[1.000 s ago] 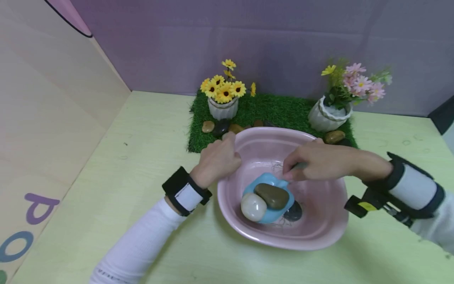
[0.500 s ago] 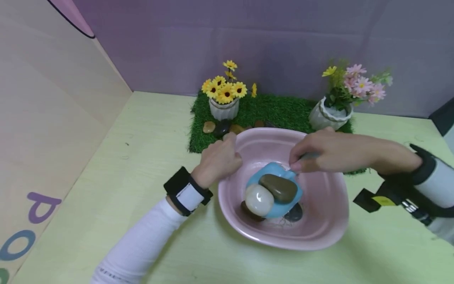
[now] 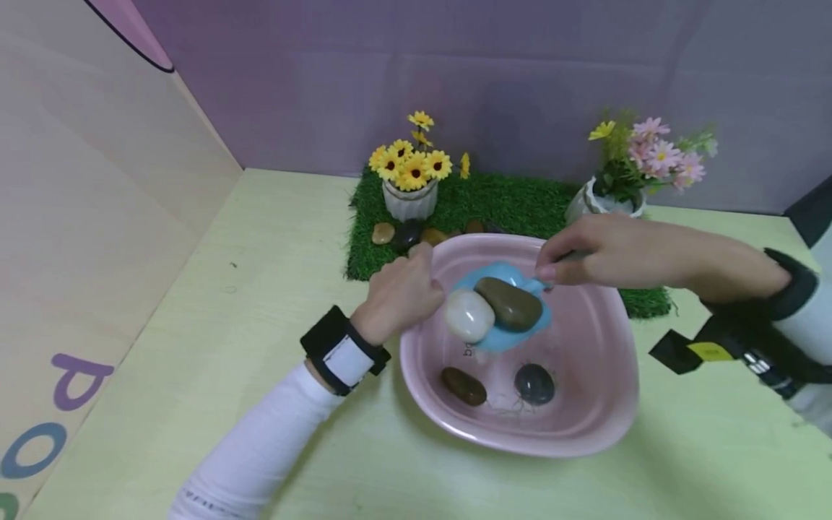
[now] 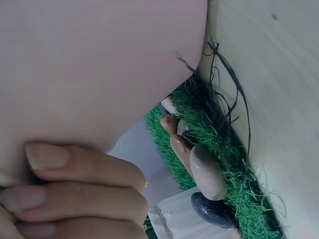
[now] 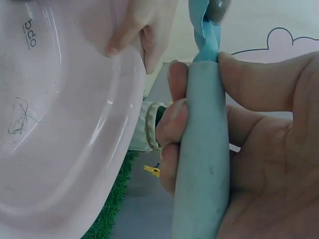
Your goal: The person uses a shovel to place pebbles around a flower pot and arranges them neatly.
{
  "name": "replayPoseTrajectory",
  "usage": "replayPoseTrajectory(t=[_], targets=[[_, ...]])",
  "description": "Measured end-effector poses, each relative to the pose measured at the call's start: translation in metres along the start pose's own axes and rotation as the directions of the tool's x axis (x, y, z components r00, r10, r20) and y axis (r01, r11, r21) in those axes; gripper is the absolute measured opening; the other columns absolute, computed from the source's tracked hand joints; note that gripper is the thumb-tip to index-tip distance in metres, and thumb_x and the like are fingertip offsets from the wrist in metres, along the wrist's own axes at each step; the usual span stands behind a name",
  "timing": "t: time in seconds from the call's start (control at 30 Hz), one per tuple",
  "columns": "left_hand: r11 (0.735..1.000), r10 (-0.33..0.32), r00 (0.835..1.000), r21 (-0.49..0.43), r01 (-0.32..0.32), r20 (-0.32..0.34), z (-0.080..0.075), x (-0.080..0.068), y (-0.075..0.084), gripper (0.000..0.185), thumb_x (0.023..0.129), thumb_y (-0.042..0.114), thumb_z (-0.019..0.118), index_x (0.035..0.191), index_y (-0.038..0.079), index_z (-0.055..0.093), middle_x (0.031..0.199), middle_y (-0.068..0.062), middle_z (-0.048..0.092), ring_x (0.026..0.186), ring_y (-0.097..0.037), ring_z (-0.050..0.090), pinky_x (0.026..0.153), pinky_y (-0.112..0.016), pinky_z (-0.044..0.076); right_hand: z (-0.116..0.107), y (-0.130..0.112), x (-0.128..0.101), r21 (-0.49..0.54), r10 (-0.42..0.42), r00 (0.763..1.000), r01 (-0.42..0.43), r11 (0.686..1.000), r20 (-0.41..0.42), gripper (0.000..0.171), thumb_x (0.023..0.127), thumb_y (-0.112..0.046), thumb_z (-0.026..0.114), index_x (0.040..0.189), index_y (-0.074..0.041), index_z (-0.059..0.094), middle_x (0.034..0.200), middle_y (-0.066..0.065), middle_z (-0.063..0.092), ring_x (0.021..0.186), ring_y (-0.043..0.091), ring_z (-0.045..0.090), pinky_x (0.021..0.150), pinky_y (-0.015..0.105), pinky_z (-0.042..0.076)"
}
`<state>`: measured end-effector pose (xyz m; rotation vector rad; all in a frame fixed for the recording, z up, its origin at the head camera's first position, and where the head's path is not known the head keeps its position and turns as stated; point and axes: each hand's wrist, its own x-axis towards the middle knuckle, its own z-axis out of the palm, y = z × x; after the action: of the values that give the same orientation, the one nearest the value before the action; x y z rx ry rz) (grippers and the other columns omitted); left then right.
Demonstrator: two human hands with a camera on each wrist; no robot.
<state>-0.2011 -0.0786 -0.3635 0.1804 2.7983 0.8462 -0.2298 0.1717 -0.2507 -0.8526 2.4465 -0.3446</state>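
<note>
Two stones ride on the blue scoop (image 3: 503, 307) above the pink basin (image 3: 585, 426); right hand (image 3: 594, 253) grips its stiff handle, left hand (image 3: 399, 292) pinches the rim. Smooth, probably heavy stones may roll off

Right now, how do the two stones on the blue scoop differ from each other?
The white stone is pale, glossy and rounded; the brown stone is dark olive-brown, longer and flatter. The white stone sits at the edge of the blue scoop, nearest the left hand; the brown stone lies nearer the handle gripped by the right hand. Both are smooth and lifted above the pink basin.
</note>
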Motion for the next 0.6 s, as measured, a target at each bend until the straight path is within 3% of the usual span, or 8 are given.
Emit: replayPoseTrajectory(t=[0.27, 0.37, 0.47, 0.6], targets=[[1.0, -0.005, 1.0, 0.008, 0.006, -0.006, 0.001, 0.001, 0.0, 0.038, 0.092, 0.013, 0.048, 0.128, 0.003, 0.045, 0.084, -0.013, 0.061, 0.057, -0.019, 0.065, 0.042, -0.028, 0.051, -0.005, 0.007, 0.0, 0.029, 0.022, 0.999, -0.02, 0.999, -0.045, 0.022, 0.1, -0.026, 0.054, 0.113, -0.021, 0.071, 0.112, -0.001, 0.065, 0.1, 0.015, 0.059, 0.082, 0.039, 0.051], [1.0, -0.012, 1.0, 0.017, 0.012, -0.006, 0.002, 0.002, 0.001, 0.038, 0.092, 0.014, 0.049, 0.128, 0.003, 0.045, 0.085, -0.013, 0.061, 0.059, -0.019, 0.065, 0.044, -0.029, 0.051, -0.009, 0.006, 0.002, 0.033, 0.029, 0.998, -0.028, 0.999, -0.052, 0.023, 0.101, -0.029, 0.052, 0.112, -0.021, 0.071, 0.111, -0.001, 0.067, 0.099, 0.014, 0.059, 0.082, 0.039, 0.05], [0.999, -0.022, 1.0, 0.024, 0.022, -0.003, 0.001, 0.001, 0.001, 0.036, 0.091, 0.014, 0.053, 0.125, 0.004, 0.046, 0.086, -0.013, 0.061, 0.061, -0.02, 0.065, 0.046, -0.03, 0.052, -0.014, 0.005, 0.004, 0.073, 0.054, 0.998, -0.05, 0.996, -0.045, 0.024, 0.102, -0.03, 0.05, 0.111, -0.02, 0.07, 0.103, 0.0, 0.068, 0.084, 0.015, 0.058, 0.072, 0.034, 0.049], [0.999, -0.027, 1.0, 0.024, 0.027, 0.002, -0.001, 0.0, 0.002, 0.033, 0.09, 0.014, 0.057, 0.12, 0.005, 0.046, 0.084, -0.013, 0.06, 0.061, -0.021, 0.064, 0.046, -0.03, 0.052, -0.021, 0.005, 0.009, 0.129, 0.079, 0.995, -0.072, 0.989, -0.055, 0.029, 0.103, -0.031, 0.049, 0.114, -0.015, 0.07, 0.106, 0.005, 0.069, 0.089, 0.021, 0.062, 0.075, 0.04, 0.053]])
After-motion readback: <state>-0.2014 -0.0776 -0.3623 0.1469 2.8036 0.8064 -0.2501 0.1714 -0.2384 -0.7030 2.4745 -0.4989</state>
